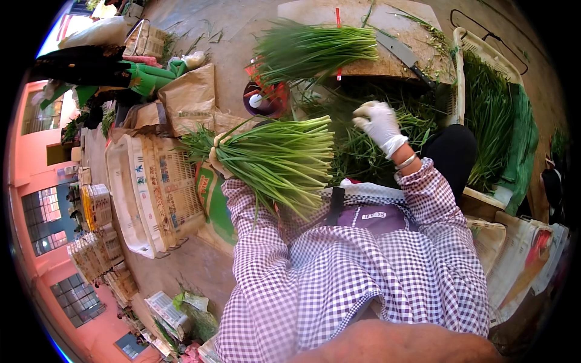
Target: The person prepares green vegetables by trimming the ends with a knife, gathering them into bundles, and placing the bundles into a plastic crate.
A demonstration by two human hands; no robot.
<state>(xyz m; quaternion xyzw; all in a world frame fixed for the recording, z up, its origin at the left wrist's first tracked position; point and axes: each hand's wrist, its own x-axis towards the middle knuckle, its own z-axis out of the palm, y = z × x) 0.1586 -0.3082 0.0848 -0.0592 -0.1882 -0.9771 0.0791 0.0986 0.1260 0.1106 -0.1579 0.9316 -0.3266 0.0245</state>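
Observation:
My left hand (pixel 219 155), in a pale glove, is closed around a large bundle of long green stalks, like garlic chives (pixel 286 159); the pale cut ends point right. Above loose trimmed greens (pixel 363 156), my right hand (pixel 376 120) wears a white glove, its fingers curled; no object shows in it, and whether the fingertips pinch anything is unclear. A second bundle of the same greens (pixel 317 50) lies across a worn board, over a red strip (pixel 338 18). Beside that bundle, a broad-bladed knife (pixel 401 52) with a black handle rests at the board (pixel 422 27).
At the right stands a white plastic crate (pixel 460 77) filled with long greens. Stacked white crates (pixel 145 195) stand at the left, below a brown woven sack (pixel 190 100). A dark round container (pixel 258 97) with red strips sits left of the board.

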